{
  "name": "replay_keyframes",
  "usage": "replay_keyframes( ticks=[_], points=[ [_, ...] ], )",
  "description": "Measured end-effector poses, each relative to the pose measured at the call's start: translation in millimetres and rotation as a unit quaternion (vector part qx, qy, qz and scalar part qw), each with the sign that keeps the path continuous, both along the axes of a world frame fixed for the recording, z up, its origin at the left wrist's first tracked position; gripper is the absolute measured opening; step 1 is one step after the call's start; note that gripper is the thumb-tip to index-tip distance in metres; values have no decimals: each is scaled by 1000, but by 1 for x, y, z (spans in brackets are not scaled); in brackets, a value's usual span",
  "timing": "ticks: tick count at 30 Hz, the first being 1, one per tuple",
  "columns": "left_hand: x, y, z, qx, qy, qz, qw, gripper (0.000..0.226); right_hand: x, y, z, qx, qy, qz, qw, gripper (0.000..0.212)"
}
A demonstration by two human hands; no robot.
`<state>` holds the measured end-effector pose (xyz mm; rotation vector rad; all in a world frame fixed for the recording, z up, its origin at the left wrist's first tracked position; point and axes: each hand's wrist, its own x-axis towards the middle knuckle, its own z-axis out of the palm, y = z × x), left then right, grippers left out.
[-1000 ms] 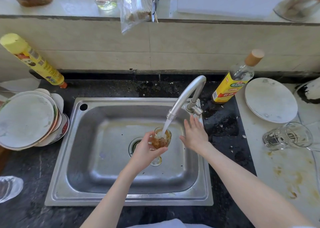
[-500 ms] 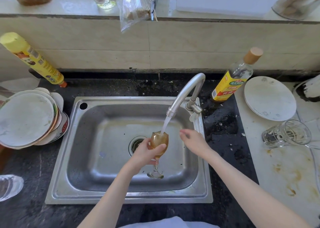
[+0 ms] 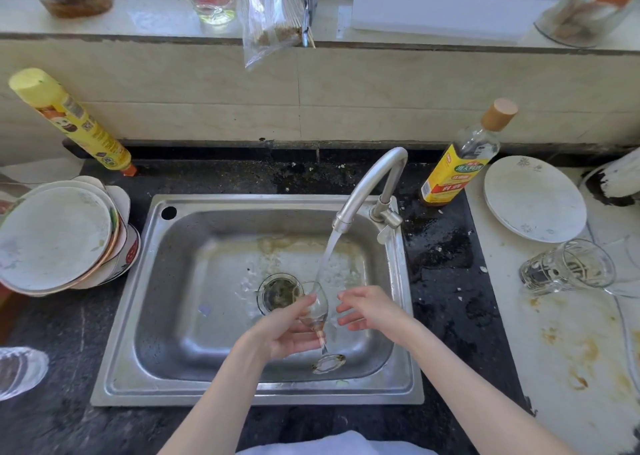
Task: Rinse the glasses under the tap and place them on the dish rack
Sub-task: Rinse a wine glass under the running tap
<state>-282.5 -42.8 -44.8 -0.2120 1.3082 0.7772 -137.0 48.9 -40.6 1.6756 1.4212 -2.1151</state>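
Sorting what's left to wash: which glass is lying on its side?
The clear tumbler on the right counter, below the white plate; the stemmed glass is held in the left hand.

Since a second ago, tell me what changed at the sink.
The wine glass in the left hand has tipped toward the drain and lost its brown liquid; it now looks nearly clear. The right hand left the tap handle and came down beside the glass, fingers open. Water still runs from the tap; the tumbler stays on its side.
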Motion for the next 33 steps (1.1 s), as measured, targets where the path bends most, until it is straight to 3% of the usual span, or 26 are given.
replay_keyframes(
  ticks=[4, 8, 12, 26, 29, 33],
  points=[
    [6, -1, 3, 82, 125, -78, 986, 46, -1, -4, 0, 29, 1, 27, 999, 40],
    [9, 5, -1, 151, 314, -153, 925, 57, -3, -7, 5, 23, 60, -31, 997, 39],
    [6, 13, 0, 194, 409, -175, 874, 61, -5, -6, 9, 45, 106, -73, 991, 38],
    [3, 13, -4, 254, 386, -140, 876, 67, -8, -3, 8, 39, 163, -121, 978, 21],
    [4, 14, -1, 271, 377, -126, 877, 59, -8, -1, 8, 39, 163, -119, 979, 23],
    [4, 15, 0, 284, 368, -113, 878, 48, -9, -1, 7, 38, 171, -122, 977, 10]
  ],
)
